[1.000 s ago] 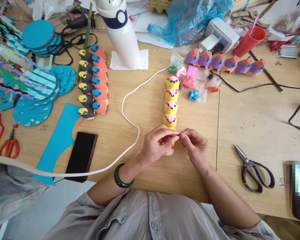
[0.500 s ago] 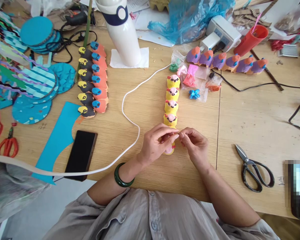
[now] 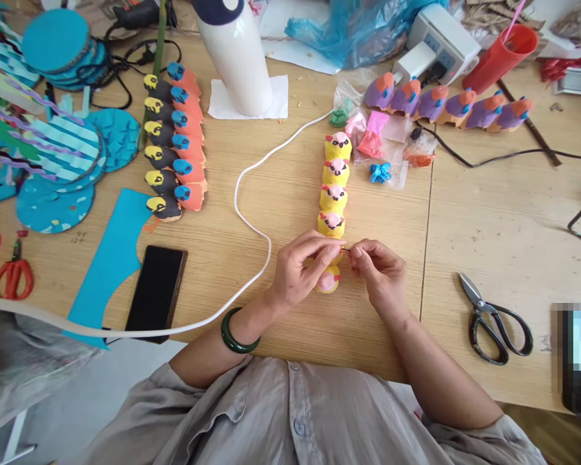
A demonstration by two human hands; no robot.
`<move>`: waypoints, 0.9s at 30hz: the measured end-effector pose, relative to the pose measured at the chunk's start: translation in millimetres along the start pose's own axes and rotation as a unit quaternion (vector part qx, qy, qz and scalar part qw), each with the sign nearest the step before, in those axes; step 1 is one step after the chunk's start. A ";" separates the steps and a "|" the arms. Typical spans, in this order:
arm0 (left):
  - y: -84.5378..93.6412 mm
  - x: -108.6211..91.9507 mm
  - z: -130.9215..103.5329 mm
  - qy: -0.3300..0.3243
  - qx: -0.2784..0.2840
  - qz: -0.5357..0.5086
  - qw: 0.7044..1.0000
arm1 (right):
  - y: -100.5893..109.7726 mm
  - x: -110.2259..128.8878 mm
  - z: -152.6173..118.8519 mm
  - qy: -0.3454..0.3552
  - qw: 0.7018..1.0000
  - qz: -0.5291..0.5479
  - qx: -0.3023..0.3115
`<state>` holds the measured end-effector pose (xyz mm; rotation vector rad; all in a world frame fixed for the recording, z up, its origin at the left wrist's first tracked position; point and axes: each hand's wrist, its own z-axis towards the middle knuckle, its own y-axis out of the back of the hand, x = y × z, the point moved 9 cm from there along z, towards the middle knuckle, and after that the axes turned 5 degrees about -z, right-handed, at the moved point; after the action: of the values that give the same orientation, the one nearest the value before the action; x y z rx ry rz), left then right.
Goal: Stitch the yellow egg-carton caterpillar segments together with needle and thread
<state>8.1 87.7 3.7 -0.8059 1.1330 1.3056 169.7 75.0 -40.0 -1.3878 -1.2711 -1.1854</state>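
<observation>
The left hand (image 3: 296, 268) and right hand (image 3: 386, 274) pinch 1 thin dark strand (image 3: 346, 249) over the yellow row (image 3: 334, 201), apparently shaping it, the next move calling for light fingertip pressure.

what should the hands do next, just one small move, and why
Probably ease the thin dark strand down to the nearest pink top: the left hand and right hand pinch it just above the yellow row, whose four far tops bear dark marks, while none shows on this one.

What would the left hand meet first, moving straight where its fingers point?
Likely the right hand, whose fingertips sit just across the short visible stretch of thin dark strand; exact depth is unclear.
</observation>
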 end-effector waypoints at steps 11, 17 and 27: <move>-1.8 -7.1 -0.7 -0.056 -0.006 0.047 0.997 | -3.2 0.0 -0.7 0.001 1.000 -0.005 0.020; -3.3 -5.1 -2.4 -0.049 0.003 0.050 0.998 | -4.3 0.4 -1.3 -0.005 1.000 -0.011 0.019; -1.3 -4.5 -1.4 -0.033 -0.017 0.021 0.999 | -1.6 -1.2 -2.7 -0.008 1.000 -0.011 0.014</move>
<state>9.5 84.9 7.4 -0.7629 1.0833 1.3805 167.9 72.3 -40.8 -1.3679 -1.3123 -1.1685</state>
